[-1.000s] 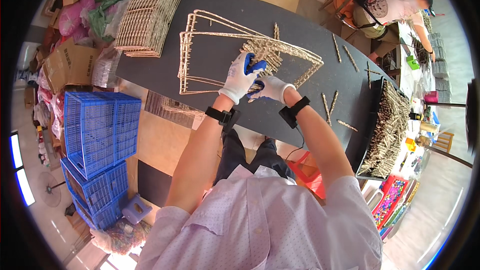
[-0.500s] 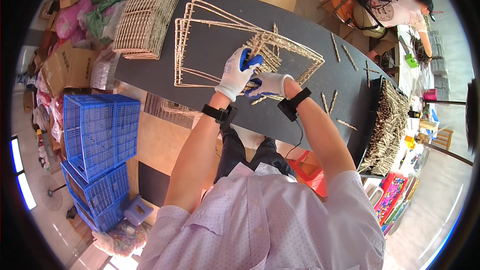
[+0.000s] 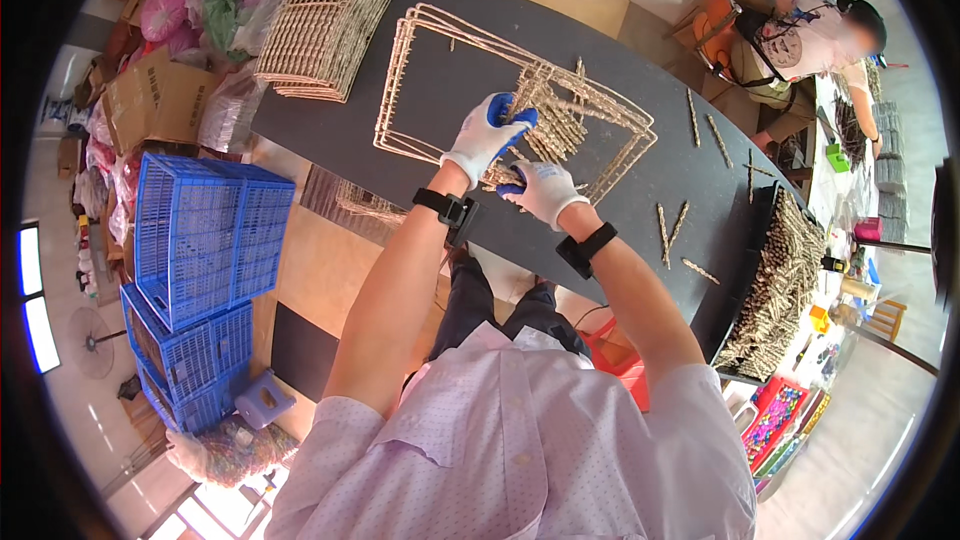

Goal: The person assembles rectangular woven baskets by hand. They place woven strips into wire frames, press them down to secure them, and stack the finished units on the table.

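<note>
Rectangular frames (image 3: 425,152) wrapped in tan twisted cord lie stacked slightly askew on the dark table. Within their outline, several short twisted-cord strips (image 3: 553,128) sit side by side in a slanting row. My left hand (image 3: 488,137), in a white glove with blue palm and fingers, curls round the left end of these strips. My right hand (image 3: 545,190), gloved alike, is just nearer to me at the frames' front edge. Its fingers close on the end of a cord strip there; the fingertips partly hide it.
A stack of finished woven panels (image 3: 330,20) stands at the table's far left. Loose strips (image 3: 693,118) lie to the right, near a black tray (image 3: 722,345) heaped with more. Blue crates (image 3: 205,240) are piled at left. A seated person (image 3: 810,40) works at far right.
My right hand has drawn slightly toward me and away from my left hand. My left hand keeps its grip. The whole view has shifted a little, and another person in blue shows at top right.
</note>
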{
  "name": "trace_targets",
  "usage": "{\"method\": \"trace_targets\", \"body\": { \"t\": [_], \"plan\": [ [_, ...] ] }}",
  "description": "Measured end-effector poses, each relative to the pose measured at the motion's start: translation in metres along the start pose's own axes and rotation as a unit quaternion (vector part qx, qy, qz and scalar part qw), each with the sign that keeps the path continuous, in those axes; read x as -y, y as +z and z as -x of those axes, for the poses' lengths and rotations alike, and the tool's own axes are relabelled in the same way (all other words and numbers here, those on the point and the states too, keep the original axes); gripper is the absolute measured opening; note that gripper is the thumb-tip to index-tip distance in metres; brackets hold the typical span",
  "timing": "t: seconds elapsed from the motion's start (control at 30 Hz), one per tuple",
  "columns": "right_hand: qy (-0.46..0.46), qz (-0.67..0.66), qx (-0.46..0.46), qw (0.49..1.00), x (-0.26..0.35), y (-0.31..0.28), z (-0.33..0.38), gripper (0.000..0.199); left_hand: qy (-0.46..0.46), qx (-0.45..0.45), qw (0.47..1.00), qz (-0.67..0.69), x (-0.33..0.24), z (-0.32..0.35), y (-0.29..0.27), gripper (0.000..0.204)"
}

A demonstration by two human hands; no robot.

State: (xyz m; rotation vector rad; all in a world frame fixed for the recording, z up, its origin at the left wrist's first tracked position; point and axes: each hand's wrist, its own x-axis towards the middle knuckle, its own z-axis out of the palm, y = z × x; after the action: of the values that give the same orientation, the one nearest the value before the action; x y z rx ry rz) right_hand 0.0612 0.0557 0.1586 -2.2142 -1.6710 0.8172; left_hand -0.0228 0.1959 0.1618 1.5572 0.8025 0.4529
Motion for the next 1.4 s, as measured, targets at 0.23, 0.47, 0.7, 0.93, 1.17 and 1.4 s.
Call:
{"method": "trace_targets", "body": {
  "t": [0.23,0.47,0.7,0.93,1.17,1.4],
  "plan": [
    [-0.085,-0.168,0.193,0.963,-0.048,0.013,-0.023,0.057,0.070,-0.047,0.979,-0.184,-0.021,0.031,0.016,0.039],
    [-0.095,-0.397,0.209,0.889,-0.046,0.024,-0.019,0.048,0.113,0.001,0.975,-0.194,-0.017,0.036,0.016,0.035],
    [-0.050,-0.372,0.227,0.899,-0.043,0.023,-0.025,0.062,0.056,-0.001,0.972,-0.226,-0.019,0.038,0.018,0.047],
    [-0.011,-0.050,0.064,0.997,-0.009,0.031,-0.012,0.037,0.040,-0.238,0.933,-0.267,0.020,0.027,0.022,0.040],
    [-0.081,0.036,0.178,0.980,0.009,0.012,-0.016,0.041,-0.182,-0.179,0.950,-0.178,0.048,0.027,0.002,0.040],
    [-0.031,-0.382,0.308,0.871,-0.018,0.034,-0.027,0.044,-0.025,-0.098,0.977,-0.186,0.009,0.041,-0.004,0.047]
  ]
}}
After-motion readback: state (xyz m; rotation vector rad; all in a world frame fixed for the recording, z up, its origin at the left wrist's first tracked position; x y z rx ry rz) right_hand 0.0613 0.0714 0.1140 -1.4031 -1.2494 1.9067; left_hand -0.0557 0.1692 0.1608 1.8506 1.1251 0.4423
